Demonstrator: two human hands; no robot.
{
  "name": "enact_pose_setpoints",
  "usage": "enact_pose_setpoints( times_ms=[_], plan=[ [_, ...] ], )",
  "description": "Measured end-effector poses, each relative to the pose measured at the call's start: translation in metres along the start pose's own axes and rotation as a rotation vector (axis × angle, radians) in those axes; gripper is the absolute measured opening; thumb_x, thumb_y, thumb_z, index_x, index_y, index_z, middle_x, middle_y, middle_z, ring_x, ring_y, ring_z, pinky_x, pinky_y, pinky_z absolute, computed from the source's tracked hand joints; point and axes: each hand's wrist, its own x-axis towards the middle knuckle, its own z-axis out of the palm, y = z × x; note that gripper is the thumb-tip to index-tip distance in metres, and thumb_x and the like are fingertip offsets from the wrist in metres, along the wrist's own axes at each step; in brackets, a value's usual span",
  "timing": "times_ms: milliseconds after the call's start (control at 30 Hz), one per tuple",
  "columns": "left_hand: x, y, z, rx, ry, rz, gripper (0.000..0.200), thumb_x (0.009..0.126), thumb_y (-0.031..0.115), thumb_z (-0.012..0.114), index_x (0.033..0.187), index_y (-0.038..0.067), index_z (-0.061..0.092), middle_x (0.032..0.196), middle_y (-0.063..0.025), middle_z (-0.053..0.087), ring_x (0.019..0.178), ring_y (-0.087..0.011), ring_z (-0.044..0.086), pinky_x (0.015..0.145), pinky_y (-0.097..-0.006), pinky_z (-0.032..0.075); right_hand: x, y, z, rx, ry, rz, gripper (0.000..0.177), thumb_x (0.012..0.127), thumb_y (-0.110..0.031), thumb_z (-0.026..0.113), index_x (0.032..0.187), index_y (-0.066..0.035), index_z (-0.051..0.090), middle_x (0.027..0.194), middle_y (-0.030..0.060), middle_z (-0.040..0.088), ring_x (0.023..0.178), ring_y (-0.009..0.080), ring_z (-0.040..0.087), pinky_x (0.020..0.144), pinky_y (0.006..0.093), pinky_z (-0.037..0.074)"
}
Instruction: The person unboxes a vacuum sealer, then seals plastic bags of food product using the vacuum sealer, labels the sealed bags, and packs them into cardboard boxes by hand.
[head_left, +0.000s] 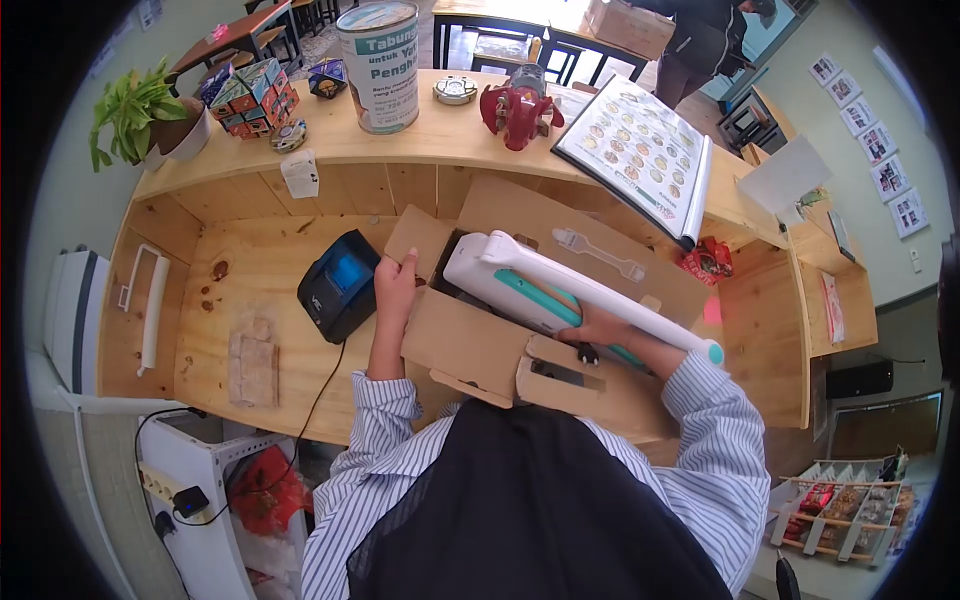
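An open cardboard box (pixel 460 345) lies on the counter in front of my body, its flaps folded outward. In it, partly raised and slanting to the right, is a white and teal impulse sealer (pixel 610 290) with a long white arm. My left hand (pixel 397 285) pinches the flap at the box's left end. Over on the sealer's near side, my right hand (pixel 597 328) is wrapped around its edge, the fingertips partly hidden. A small black plug (pixel 587 353) shows just below that hand.
Left of the box stands a black receipt printer (pixel 342 285) with a trailing cable. Along the raised shelf are a potted plant (pixel 180 125), a large tin (pixel 382 70), a red toy (pixel 520 108) and a menu board (pixel 640 150). Another person (pixel 697 45) stands by a far table.
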Motion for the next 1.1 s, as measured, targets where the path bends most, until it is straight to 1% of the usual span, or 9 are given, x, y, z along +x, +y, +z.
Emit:
enact_pose_setpoints(
  times_ms=[267, 600, 667, 800, 833, 933, 1000, 1067, 1100],
  plan=[
    [-0.002, -0.008, -0.002, 0.094, -0.048, 0.030, 0.023, 0.084, 0.020, 0.051, 0.088, -0.002, 0.055, 0.074, -0.0045, 0.058, 0.062, -0.0082, 0.053, 0.053, -0.0226, 0.044, 0.029, 0.033, 0.050, -0.048, -0.134, 0.068, 0.069, 0.066, -0.039, 0.062, 0.121, -0.004, 0.038, 0.115, 0.0208, 0.044, 0.107, 0.0315, 0.043, 0.092, 0.0337, 0.033],
    [-0.011, 0.001, -0.003, 0.097, -0.083, -0.001, 0.027, 0.086, 0.021, 0.048, 0.104, 0.001, 0.051, 0.089, -0.0045, 0.058, 0.070, -0.0087, 0.055, 0.056, -0.0219, 0.045, -0.010, 0.034, 0.050, 0.213, 0.119, -0.069, 0.058, 0.076, -0.037, 0.056, 0.121, -0.004, 0.039, 0.114, 0.0199, 0.046, 0.107, 0.0308, 0.044, 0.092, 0.0328, 0.032],
    [-0.007, -0.007, -0.009, 0.088, -0.108, 0.000, 0.027, 0.086, 0.021, 0.049, 0.104, 0.001, 0.051, 0.089, -0.0045, 0.058, 0.071, -0.0090, 0.055, 0.056, -0.0219, 0.046, -0.036, 0.024, 0.038, 0.190, 0.140, -0.044, 0.044, 0.087, -0.030, 0.040, 0.121, -0.001, 0.039, 0.121, 0.0178, 0.042, 0.113, 0.0301, 0.039, 0.097, 0.0331, 0.027],
    [-0.006, 0.000, -0.009, 0.181, -0.127, 0.024, 0.028, 0.086, 0.021, 0.049, 0.103, 0.000, 0.050, 0.088, -0.0036, 0.058, 0.071, -0.0101, 0.055, 0.057, -0.0220, 0.046, -0.101, 0.010, -0.025, 0.045, -0.377, 0.342, 0.046, 0.087, -0.034, 0.033, 0.117, 0.000, 0.043, 0.113, 0.0215, 0.048, 0.105, 0.0323, 0.046, 0.091, 0.0344, 0.033],
    [-0.005, 0.000, -0.013, 0.161, -0.215, 0.002, 0.031, 0.085, 0.019, 0.050, 0.107, -0.002, 0.048, 0.100, -0.0069, 0.056, 0.084, -0.0122, 0.054, 0.067, -0.0231, 0.045, -0.119, 0.014, -0.039, 0.124, -0.475, 0.350, 0.044, 0.087, -0.033, 0.036, 0.115, -0.002, 0.048, 0.111, 0.0206, 0.050, 0.103, 0.0291, 0.048, 0.090, 0.0324, 0.035],
    [-0.025, 0.032, 0.010, 0.161, -0.365, 0.286, 0.037, 0.083, 0.017, 0.052, 0.113, -0.004, 0.045, 0.116, -0.0108, 0.048, 0.104, -0.0155, 0.046, 0.082, -0.0263, 0.040, -0.169, -0.012, -0.081, 0.270, -0.294, 0.328, 0.037, 0.085, -0.030, 0.043, 0.107, -0.002, 0.054, 0.107, 0.0186, 0.053, 0.100, 0.0254, 0.051, 0.088, 0.0314, 0.036],
    [-0.030, 0.041, 0.007, 0.173, -0.520, 0.145, 0.043, 0.080, 0.020, 0.055, 0.117, 0.000, 0.045, 0.127, -0.0120, 0.039, 0.119, -0.0219, 0.034, 0.094, -0.0321, 0.031, -0.191, -0.010, -0.084, 0.627, 0.295, 0.490, 0.032, 0.082, -0.027, 0.050, 0.101, -0.002, 0.056, 0.101, 0.0163, 0.056, 0.097, 0.0218, 0.052, 0.086, 0.0318, 0.037],
    [-0.036, 0.054, 0.020, 0.837, -0.765, 0.588, 0.044, 0.078, 0.027, 0.057, 0.114, 0.005, 0.049, 0.128, -0.0098, 0.039, 0.120, -0.0290, 0.033, 0.097, -0.0361, 0.026, -0.196, -0.002, -0.068, 0.437, 0.437, 0.486, 0.030, 0.081, -0.025, 0.052, 0.098, -0.001, 0.057, 0.099, 0.0161, 0.056, 0.096, 0.0228, 0.051, 0.086, 0.0330, 0.037],
    [-0.043, 0.058, 0.029, 0.954, -0.795, 0.607, 0.043, 0.076, 0.035, 0.056, 0.111, 0.009, 0.052, 0.124, -0.0086, 0.043, 0.118, -0.0304, 0.035, 0.100, -0.0424, 0.020, -0.197, 0.005, -0.058, 0.236, 0.573, 0.475, 0.028, 0.080, -0.024, 0.053, 0.095, -0.001, 0.057, 0.097, 0.0159, 0.057, 0.095, 0.0238, 0.051, 0.086, 0.0342, 0.037]
  ],
)
